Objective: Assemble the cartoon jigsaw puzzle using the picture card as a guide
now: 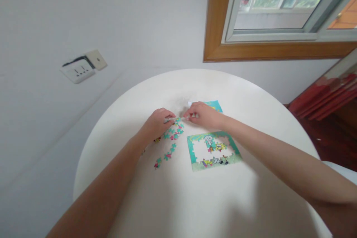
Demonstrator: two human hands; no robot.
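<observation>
My left hand and my right hand face each other over the far middle of the table, fingers closed. Between them is a thin, see-through plastic bag, its edges pinched in both hands; its outline is faint. Just below it, loose puzzle pieces in teal and pink lie scattered, some partly hidden by my left hand. Nearer me on the right lies a partly assembled jigsaw puzzle with its border joined and a few cartoon figures inside. Behind my right hand a teal picture sheet is partly covered.
The round white table stands close to a white wall. A wall socket is at the left, and a wood-framed window at the upper right. Red patterned cloth hangs beyond the table's right edge.
</observation>
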